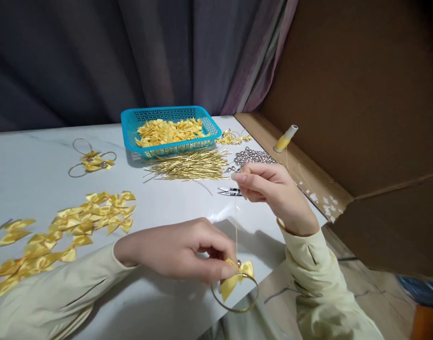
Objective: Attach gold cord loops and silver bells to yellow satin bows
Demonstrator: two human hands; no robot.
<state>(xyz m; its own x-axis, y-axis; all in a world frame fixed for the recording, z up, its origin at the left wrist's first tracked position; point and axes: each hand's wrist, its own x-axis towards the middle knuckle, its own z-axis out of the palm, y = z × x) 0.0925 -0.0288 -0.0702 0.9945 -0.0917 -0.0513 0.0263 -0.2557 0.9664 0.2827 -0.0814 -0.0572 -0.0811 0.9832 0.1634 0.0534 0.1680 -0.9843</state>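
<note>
Between thumb and fingers, my left hand pinches a yellow satin bow at the table's front edge. A gold wire ring hangs below the bow, and a small silver bell or bead sits at its middle. A thin yellow thread runs straight up from the bow to my right hand, whose closed fingers grip its upper end. Under the right hand lie thread snips, partly covered by the fingers.
A blue basket holds many yellow bows. Gold wire stems lie before it, beside silver bells or beads. Loose bows and ringed pieces lie left. A thread spool stands by the cardboard wall.
</note>
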